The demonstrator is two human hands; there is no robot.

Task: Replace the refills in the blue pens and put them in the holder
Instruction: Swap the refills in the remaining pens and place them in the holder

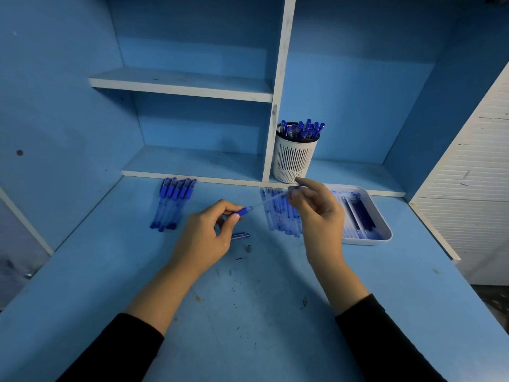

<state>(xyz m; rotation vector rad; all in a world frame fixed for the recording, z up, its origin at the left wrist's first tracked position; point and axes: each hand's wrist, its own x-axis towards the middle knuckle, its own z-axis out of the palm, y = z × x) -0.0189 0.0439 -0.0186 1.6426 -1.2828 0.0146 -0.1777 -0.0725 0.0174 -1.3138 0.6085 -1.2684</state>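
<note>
Starting nearest on bench [248,312], well short of holder [293,161]: loose cap [240,236] and small tip piece [248,248] set down. Pinching one pen [261,204] at its blue end in left hand [212,230] grip, at its clear end in right hand [316,213] grip, closer to holder. Leaving a short row of capped pens [173,205] left of holder, clear tubes [281,216] just before it (refills or barrels, cannot tell), tray [366,242] of refills right of it. Counting holder as packed with finished pens [303,129]; judging it past halfway, one swap in hand
</note>
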